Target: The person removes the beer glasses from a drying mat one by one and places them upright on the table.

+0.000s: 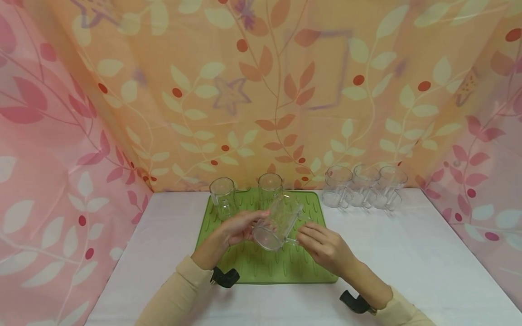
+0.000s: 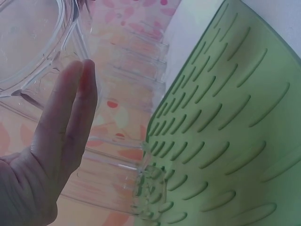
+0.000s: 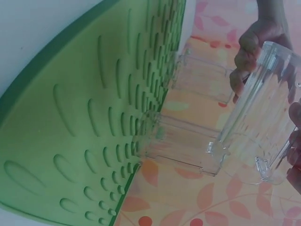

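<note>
A clear mug [image 1: 275, 224] is held tilted above a green ribbed mat [image 1: 281, 267], one round end facing down toward the person. My left hand [image 1: 244, 225] grips its body near that end, thumb on the upper side. In the left wrist view two fingers [image 2: 70, 103] lie along the mug's wall. My right hand [image 1: 326, 246] holds the mug by its handle, fingers curled; the right wrist view catches only the fingertips at its edge. Two more clear mugs, one at the left [image 1: 223, 199] and one near the middle [image 1: 270, 188], stand upright on the mat's far part.
Three clear mugs [image 1: 363, 188] stand in a row on the white table [image 1: 408, 253] at the back right, handles toward the right front. Patterned cloth [image 1: 261, 90] hangs behind and at both sides. Black straps or mounts [image 1: 225, 277] sit at both wrists.
</note>
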Tool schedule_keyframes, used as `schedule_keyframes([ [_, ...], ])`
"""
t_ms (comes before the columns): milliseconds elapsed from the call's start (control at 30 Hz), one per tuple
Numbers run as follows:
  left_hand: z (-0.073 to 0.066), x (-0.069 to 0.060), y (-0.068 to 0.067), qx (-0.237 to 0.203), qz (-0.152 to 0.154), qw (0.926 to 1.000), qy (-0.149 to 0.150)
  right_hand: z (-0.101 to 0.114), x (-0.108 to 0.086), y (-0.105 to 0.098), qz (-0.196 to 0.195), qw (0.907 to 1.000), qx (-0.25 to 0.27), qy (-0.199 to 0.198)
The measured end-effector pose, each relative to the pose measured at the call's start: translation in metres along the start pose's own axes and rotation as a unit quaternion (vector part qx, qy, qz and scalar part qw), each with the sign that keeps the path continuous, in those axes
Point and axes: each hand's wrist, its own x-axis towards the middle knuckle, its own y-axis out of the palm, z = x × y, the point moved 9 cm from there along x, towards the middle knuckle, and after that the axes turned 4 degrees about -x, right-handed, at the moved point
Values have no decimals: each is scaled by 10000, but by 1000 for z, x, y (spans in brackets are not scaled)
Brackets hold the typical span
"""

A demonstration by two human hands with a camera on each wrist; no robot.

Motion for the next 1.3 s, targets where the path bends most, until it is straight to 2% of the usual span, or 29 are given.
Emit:
schedule_keyframes([
  [300,1,-2,-4,40,-101,9998,182,-6,1,4,426,9976,383,383],
  [500,2,-5,-8,72,-379,9987,335,-16,-1,11,826,9850,1137,1005],
  [767,3,-10,-8,-40,-598,9965,585,-30,0,7,526,9749,1570,1490],
  [1067,3,-18,-11,520,-1128,9876,957,-51,-6,3,397,9525,1797,2426],
  [1300,2,-25,-8,643,-1374,9796,1316,-65,-8,0,468,9377,1775,2950],
])
